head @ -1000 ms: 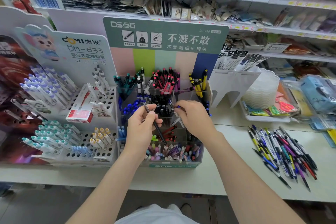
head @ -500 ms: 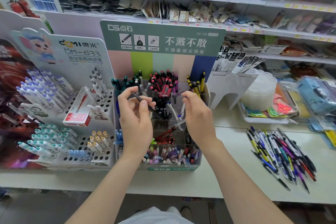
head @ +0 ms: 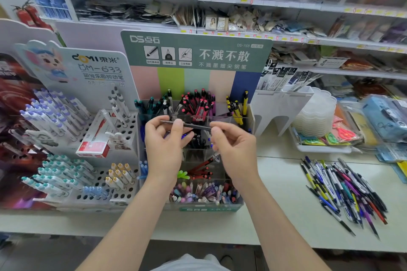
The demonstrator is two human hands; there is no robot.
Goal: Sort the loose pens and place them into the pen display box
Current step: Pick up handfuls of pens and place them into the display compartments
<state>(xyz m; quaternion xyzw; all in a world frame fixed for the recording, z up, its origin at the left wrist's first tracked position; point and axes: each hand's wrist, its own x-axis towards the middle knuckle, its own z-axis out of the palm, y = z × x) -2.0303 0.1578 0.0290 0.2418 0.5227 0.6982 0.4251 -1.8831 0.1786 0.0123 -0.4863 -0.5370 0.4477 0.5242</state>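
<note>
A clear tiered pen display box (head: 248,116) stands on the counter with pens sorted by colour in its compartments. Over its middle rows, my left hand (head: 164,149) and my right hand (head: 234,152) hold one dark pen (head: 193,125) level between them, each pinching an end with fingertips. A second white pen (head: 214,156) hangs from under my right palm, how it is held I cannot tell. A heap of loose mixed-colour pens (head: 343,191) lies on the counter to the right.
A white peg-hole stand (head: 123,125) with blue, teal and yellow pens and a red-and-white box (head: 94,138) sits left of the display box. A white rack (head: 279,108) and a stack of clear containers (head: 315,114) stand behind right. Stocked shelves fill the background.
My left hand has risen from the lower rows with the dark pen and turned it level. My right hand has come up and taken its other end.
</note>
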